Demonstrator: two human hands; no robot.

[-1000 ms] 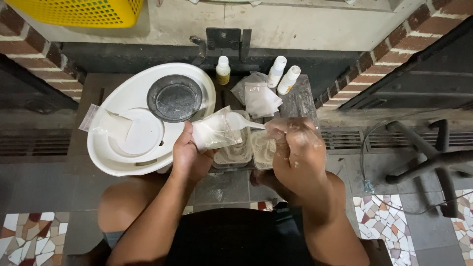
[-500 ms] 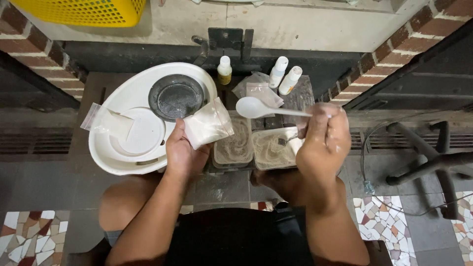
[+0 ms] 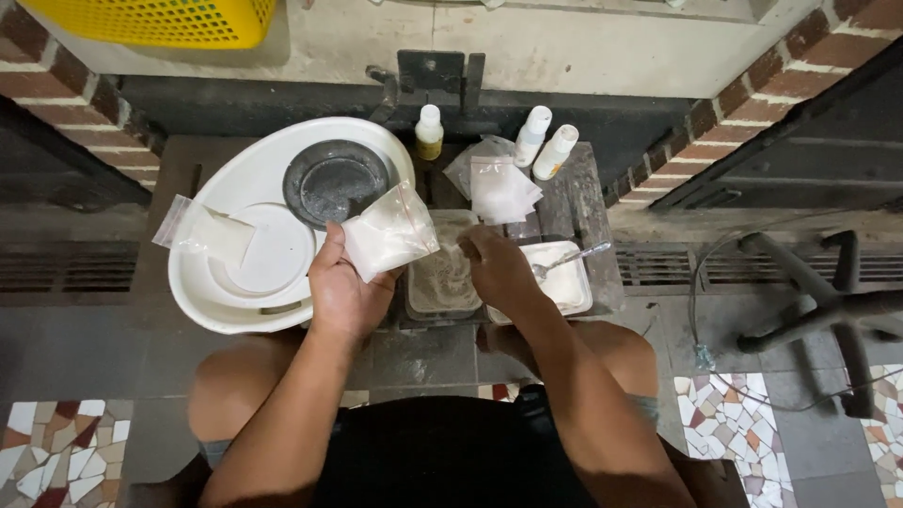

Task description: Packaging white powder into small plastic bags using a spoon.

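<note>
My left hand point(image 3: 343, 287) holds a small clear zip bag of white powder point(image 3: 386, 233) upright, just left of two shallow plastic containers. My right hand point(image 3: 499, 268) reaches over the left container point(image 3: 440, 282), fingers close to the bag's edge, holding nothing that I can make out. A metal spoon point(image 3: 569, 259) lies in the right container point(image 3: 564, 282), which holds white powder, handle pointing up and right.
A big white oval basin point(image 3: 207, 301) on the left holds a dark round dish point(image 3: 336, 181), a white lid and another clear bag point(image 3: 205, 230). Three small bottles point(image 3: 536, 146) and several empty bags point(image 3: 499, 188) stand behind the containers. A yellow basket sits top left, a stool frame at right.
My right hand has put the spoon down in the right container and moved left toward the bag. My left hand still holds the bag, now slightly lower.
</note>
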